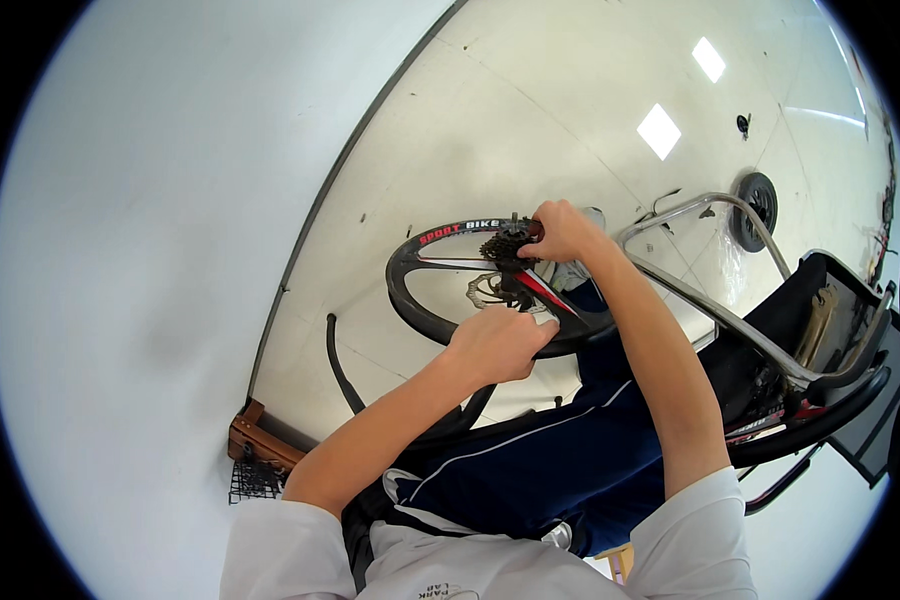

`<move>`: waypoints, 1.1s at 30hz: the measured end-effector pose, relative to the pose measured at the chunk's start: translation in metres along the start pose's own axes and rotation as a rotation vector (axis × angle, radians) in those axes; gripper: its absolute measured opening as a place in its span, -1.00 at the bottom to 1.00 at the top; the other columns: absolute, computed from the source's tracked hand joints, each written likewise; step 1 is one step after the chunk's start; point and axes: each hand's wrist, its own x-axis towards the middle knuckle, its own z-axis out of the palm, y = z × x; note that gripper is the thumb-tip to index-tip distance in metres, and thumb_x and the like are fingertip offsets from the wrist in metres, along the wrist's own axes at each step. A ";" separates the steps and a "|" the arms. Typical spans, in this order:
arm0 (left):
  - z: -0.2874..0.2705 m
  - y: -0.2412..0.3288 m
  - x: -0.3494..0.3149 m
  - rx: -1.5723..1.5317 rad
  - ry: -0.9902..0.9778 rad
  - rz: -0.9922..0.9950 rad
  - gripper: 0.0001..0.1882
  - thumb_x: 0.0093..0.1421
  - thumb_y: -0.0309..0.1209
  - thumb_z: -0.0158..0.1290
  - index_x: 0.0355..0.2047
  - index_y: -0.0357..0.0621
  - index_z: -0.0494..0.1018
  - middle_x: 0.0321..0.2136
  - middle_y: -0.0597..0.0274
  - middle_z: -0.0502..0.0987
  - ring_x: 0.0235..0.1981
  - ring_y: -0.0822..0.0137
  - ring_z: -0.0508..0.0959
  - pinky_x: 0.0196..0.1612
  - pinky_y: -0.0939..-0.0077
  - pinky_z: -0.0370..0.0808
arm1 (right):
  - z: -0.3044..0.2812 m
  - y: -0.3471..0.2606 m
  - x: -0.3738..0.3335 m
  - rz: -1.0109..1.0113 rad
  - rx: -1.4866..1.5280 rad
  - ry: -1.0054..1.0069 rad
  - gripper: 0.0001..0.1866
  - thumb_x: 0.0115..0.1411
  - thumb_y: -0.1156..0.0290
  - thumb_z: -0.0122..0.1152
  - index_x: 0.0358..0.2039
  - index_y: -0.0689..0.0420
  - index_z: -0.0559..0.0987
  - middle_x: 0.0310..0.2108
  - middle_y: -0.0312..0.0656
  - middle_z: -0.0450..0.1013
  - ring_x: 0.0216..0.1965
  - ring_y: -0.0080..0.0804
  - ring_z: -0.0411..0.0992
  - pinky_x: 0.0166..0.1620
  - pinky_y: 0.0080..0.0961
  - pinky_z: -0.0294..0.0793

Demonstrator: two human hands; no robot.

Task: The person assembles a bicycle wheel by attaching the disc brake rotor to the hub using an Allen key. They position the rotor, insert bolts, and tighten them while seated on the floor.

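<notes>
A bicycle wheel [417, 318] with a black rim and a few broad red, white and black spokes stands in front of my lap. At its hub are a black sprocket cassette [502, 246] and a thin brake disc [478, 291]. The thumb and fingers of my right hand [567, 233] close on the right side of the cassette. Lower down, my left hand [502, 346] is closed beside the hub, near the wheel's lower spokes. Its fingertips are hidden, so what it grips cannot be made out.
To the right stands a metal-framed chair [692, 296] with tools on its black seat. Beyond it a small black wheel [755, 212] and a small black part [743, 126] lie on the floor. A white wall [170, 200] rises at left, near a brown box-like object [260, 438].
</notes>
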 end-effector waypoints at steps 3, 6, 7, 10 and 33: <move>-0.001 0.002 0.002 -0.015 -0.005 -0.012 -0.51 -0.08 -0.46 0.21 -0.06 -0.12 0.47 -0.56 0.10 0.56 -0.46 0.01 0.62 -0.40 0.11 0.56 | 0.004 -0.002 -0.002 0.015 -0.003 0.043 -0.53 -0.17 0.09 0.57 -0.49 0.29 0.64 -0.47 0.06 0.59 -0.35 -0.01 0.58 -0.21 -0.23 0.57; 0.001 0.001 0.004 -0.003 -0.002 -0.015 -0.49 -0.08 -0.46 0.21 -0.03 -0.10 0.47 -0.55 0.09 0.56 -0.46 0.00 0.61 -0.40 0.11 0.55 | 0.002 -0.005 0.001 0.075 0.005 -0.019 -0.48 -0.19 0.07 0.59 -0.41 0.27 0.64 -0.37 0.11 0.60 -0.26 0.04 0.58 -0.15 -0.19 0.58; -0.001 0.001 0.005 -0.007 -0.002 -0.016 -0.48 -0.08 -0.46 0.21 -0.02 -0.10 0.47 -0.55 0.09 0.55 -0.46 0.00 0.61 -0.40 0.11 0.55 | 0.003 -0.004 0.001 0.074 0.024 -0.013 -0.48 -0.19 0.08 0.59 -0.41 0.27 0.64 -0.36 0.10 0.60 -0.26 0.04 0.58 -0.15 -0.19 0.58; -0.002 0.000 0.005 -0.017 -0.005 -0.022 -0.45 -0.10 -0.46 0.22 0.00 -0.10 0.48 -0.56 0.08 0.55 -0.46 -0.01 0.61 -0.40 0.12 0.55 | 0.003 0.004 0.002 0.071 0.077 -0.012 -0.49 -0.20 0.10 0.60 -0.39 0.27 0.64 -0.35 0.09 0.60 -0.25 0.03 0.59 -0.14 -0.20 0.58; -0.078 -0.038 0.008 -0.174 0.227 -0.154 -0.80 0.06 -0.43 0.17 -0.26 -0.08 0.60 -0.54 0.00 0.57 -0.51 -0.02 0.51 -0.38 0.24 0.46 | -0.088 0.000 -0.076 0.041 0.530 0.632 -0.63 0.09 0.18 0.32 -0.27 0.27 0.69 -0.35 -0.02 0.64 -0.35 -0.20 0.60 -0.19 -0.37 0.55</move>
